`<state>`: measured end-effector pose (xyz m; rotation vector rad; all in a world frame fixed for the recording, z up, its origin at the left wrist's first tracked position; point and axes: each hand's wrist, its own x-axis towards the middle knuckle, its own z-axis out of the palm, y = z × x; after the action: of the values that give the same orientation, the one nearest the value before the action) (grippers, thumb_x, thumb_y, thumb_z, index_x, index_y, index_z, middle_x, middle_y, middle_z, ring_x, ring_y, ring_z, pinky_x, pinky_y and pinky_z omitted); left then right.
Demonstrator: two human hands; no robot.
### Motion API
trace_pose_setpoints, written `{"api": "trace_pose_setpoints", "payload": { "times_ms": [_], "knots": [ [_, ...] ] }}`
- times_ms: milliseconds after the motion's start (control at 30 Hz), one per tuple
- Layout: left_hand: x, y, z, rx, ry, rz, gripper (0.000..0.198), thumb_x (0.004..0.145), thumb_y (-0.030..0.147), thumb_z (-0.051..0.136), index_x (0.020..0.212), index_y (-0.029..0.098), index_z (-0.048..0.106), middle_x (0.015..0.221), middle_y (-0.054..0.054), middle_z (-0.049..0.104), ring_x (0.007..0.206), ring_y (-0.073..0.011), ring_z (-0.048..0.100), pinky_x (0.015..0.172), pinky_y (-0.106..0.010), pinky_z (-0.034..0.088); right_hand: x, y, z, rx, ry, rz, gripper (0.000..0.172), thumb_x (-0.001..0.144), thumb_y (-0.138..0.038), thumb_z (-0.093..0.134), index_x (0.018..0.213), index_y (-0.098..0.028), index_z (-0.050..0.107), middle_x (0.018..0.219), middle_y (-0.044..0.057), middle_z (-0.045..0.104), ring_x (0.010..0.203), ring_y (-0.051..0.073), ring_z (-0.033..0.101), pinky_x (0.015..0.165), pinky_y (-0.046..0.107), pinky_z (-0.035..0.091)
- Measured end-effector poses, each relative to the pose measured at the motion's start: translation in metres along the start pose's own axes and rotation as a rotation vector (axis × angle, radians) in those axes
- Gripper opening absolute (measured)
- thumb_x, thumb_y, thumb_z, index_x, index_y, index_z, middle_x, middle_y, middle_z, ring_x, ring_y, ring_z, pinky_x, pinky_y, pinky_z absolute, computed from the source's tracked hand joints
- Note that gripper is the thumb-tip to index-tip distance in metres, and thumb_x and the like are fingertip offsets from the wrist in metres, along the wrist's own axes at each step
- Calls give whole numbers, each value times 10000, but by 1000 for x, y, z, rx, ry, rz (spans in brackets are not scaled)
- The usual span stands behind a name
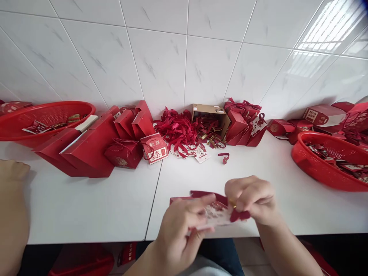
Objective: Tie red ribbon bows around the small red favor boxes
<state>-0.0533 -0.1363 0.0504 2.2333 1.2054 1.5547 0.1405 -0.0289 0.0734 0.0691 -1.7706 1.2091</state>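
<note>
left hand (184,226): half curled, fingers above and thumb below, gripping a thin card (217,217), white with red print, blurred. right hand (255,197): nearly closed in a pinch, fingertips holding a flat dark red ribbon (240,216) against the card's right end; a small gold glint shows there, its source unclear. the card is held just above the near edge of the table (100,207), whose white top is smooth and crossed by a dark seam. behind the left hand, the straight edge of a red item shows, mostly hidden. near the wall (161,57) of glossy, grey-veined tiles lies a glossy, tangled heap of ribbons (179,128), beside a brown cardboard carton (227,114), open toward the table and spilling red and gold strips. a single curled strap (224,158) lies apart. to the left stand angular red paper boxes (93,155), one small box with a twisted cord handle. perforated red plastic baskets, one left (17,124), one right (313,166), hold mixed pieces.
</note>
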Motion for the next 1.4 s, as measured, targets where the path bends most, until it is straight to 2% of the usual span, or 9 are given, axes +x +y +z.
{"api": "trace_pose_setpoints", "payload": {
  "times_ms": [133, 300, 400, 700, 867, 967, 1100, 1267, 1400],
  "knots": [
    [0, -9, 5, -50, 215, -356, 121, 897, 129, 594, 956, 217, 535, 1085, -89, 738, 960, -185, 721, 710, -252, 585, -1, -15, -12, -380, 58, 0, 91, 899, -249, 660, 945, -261, 738, 712, 23, 638, 659, 162, 542, 641, 340, 433],
    [0, -15, 15, -37, 239, -338, 160, 884, 124, 607, 1011, 213, 568, 993, -46, 736, 928, -177, 720, 784, -275, 597, -1, -9, 4, -874, -85, 8, 117, 901, -237, 641, 907, -288, 746, 906, 60, 605, 896, 235, 537, 800, 440, 411],
    [-3, -15, 20, -23, 249, -276, 188, 879, 92, 582, 1028, 205, 569, 966, -47, 718, 911, -171, 714, 778, -274, 599, -2, 1, 12, -949, -117, -6, 128, 907, -236, 627, 892, -296, 739, 1013, 65, 589, 1014, 263, 508, 868, 468, 389],
    [-10, -17, 24, -26, 194, -228, 202, 887, 74, 533, 1044, 199, 553, 949, -78, 707, 877, -186, 700, 749, -309, 598, -6, 8, 17, -835, -95, 37, 135, 931, -306, 600, 876, -284, 722, 968, 60, 590, 982, 247, 522, 840, 447, 403],
    [-14, -19, 28, -3, 213, -206, 207, 891, 81, 532, 1061, 197, 561, 945, -79, 704, 875, -184, 695, 741, -305, 590, -8, 13, 27, -796, 78, 47, 76, 894, -291, 660, 835, -244, 658, 879, 51, 611, 865, 215, 584, 763, 401, 461],
    [-16, -24, 30, -45, 231, -185, 117, 920, 179, 539, 1033, 188, 572, 915, -91, 705, 839, -189, 702, 711, -309, 590, -13, 20, 33, -744, 239, 83, 184, 820, -338, 746, 848, -234, 597, 820, 34, 641, 786, 204, 614, 713, 365, 490],
    [-15, -32, 30, -91, 267, -111, 329, 779, 442, 752, 912, 195, 581, 811, -67, 725, 725, -200, 721, 632, -299, 585, -26, 28, 39, -617, 328, 289, 261, 743, -397, 803, 792, -220, 617, 702, 8, 627, 644, 164, 571, 542, 260, 449],
    [-14, -34, 27, -104, 248, -29, 270, 784, 323, 772, 740, 208, 531, 688, -11, 736, 597, -160, 706, 591, -279, 562, -34, 25, 46, -162, 306, 610, 402, 624, -427, 873, 633, -194, 546, 608, -31, 561, 547, 115, 498, 501, 225, 404],
    [-19, -35, 27, -141, 235, -27, 258, 795, 285, 763, 734, 212, 523, 691, -12, 734, 624, -166, 707, 606, -297, 566, -39, 21, 42, -69, 298, 625, 426, 629, -502, 851, 677, -196, 558, 665, -23, 546, 589, 119, 491, 531, 226, 412]
  ]
}}
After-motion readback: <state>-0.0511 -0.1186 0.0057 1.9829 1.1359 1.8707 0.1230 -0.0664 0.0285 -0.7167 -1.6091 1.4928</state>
